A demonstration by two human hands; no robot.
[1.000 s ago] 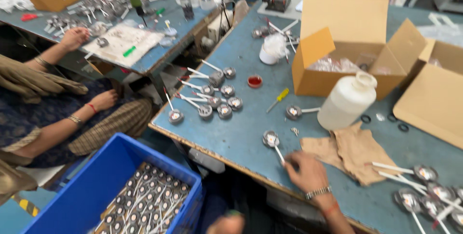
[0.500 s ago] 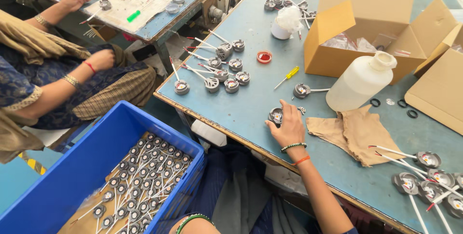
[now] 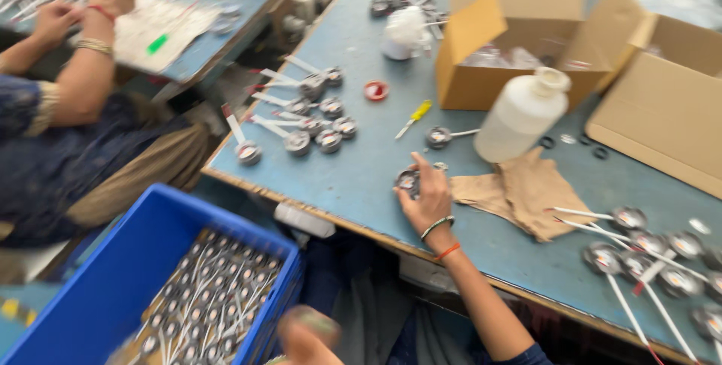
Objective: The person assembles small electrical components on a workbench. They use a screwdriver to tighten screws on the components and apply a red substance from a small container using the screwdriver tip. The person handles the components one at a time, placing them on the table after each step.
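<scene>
Blue-grey worktable [image 3: 361, 177], cardboard boxes [image 3: 526, 42], white bottle [image 3: 521, 115], brown cloth [image 3: 523, 192], round metal parts [image 3: 316, 128], yellow screwdriver [image 3: 414, 117], red cap [image 3: 375, 90]

Counting here: two cardboard boxes [image 3: 519, 42] [image 3: 662, 102], one white bottle [image 3: 520, 115], one blue bin [image 3: 113, 290], one yellow screwdriver [image 3: 415, 115].

One head camera looks steeply down at the blue table [image 3: 353, 177], close, tilted toward two o'clock.

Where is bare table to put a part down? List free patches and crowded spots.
Free: the blue table between the cluster of round parts and the right hand; also the front edge below the brown cloth. Crowded: wired parts at the far end, boxes behind.
</scene>
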